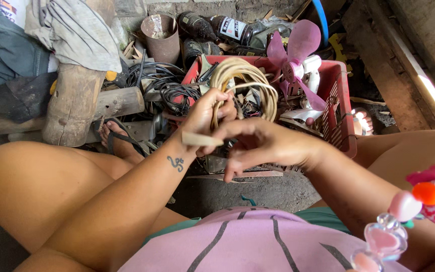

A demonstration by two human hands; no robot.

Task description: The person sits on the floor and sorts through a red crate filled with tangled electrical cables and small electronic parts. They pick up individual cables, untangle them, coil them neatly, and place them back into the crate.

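Left hand [208, 113] raised at centre, fingers curled shut in fist-like grip, knuckles toward camera, small dark tattoo on inner wrist. Left forearm runs diagonally up from lower left. Right hand [265, 143] just beside and below left, touching it, fingers bent, thumb and forefinger pinched. Right forearm enters from right, nearly level.

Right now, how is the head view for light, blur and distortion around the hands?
Head view: soft daylight, blown out along the ledge at right; wide-lens bending at the edges; left hand gripping the sharp rattan coil, right hand slightly soft; pink beads near the lens blurred.
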